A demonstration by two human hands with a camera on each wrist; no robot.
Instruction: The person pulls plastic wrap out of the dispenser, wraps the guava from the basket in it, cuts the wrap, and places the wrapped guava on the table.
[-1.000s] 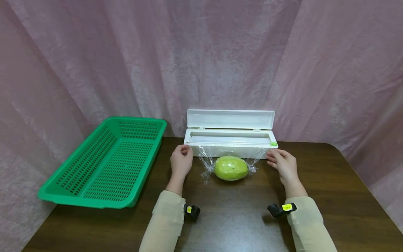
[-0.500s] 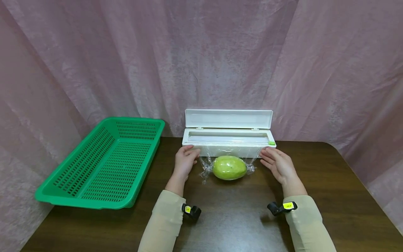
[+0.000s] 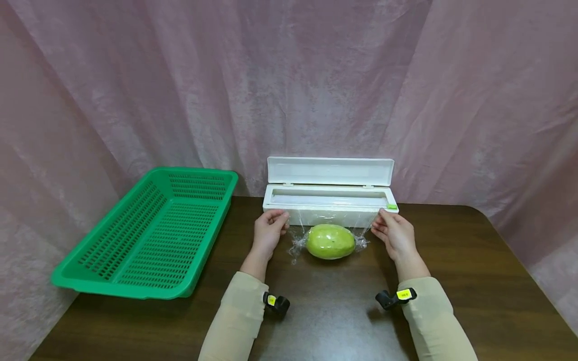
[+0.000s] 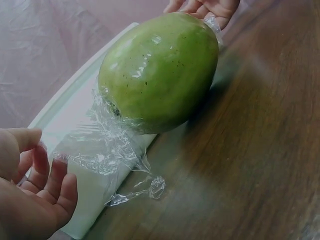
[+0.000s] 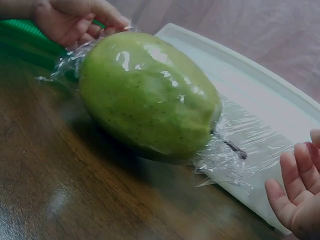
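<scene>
A green papaya (image 3: 330, 241), covered in clear cling film, lies on the table in front of a white cling film box (image 3: 316, 216). Bunched cling film (image 4: 112, 150) gathers at both ends of the fruit, and a thin sheet stretches between it and the box. Left of the fruit, my left hand (image 3: 268, 231) pinches the film's edge between thumb and forefinger. On the other side, my right hand (image 3: 394, 234) pinches the film near the box's right front corner. A dark stem (image 5: 235, 149) shows at the fruit's right end.
The box's lid (image 3: 330, 171) stands raised at the back, with a green slider (image 3: 392, 206) at the box's right end. A green perforated basket (image 3: 198, 265) sits at the left of the brown table (image 3: 334, 321). A pink curtain (image 3: 289, 90) hangs behind.
Both hands have moved inward, closer to the papaya. My right fingertips have come together on the film after being more spread half a second ago. Papaya and box stay in place.
</scene>
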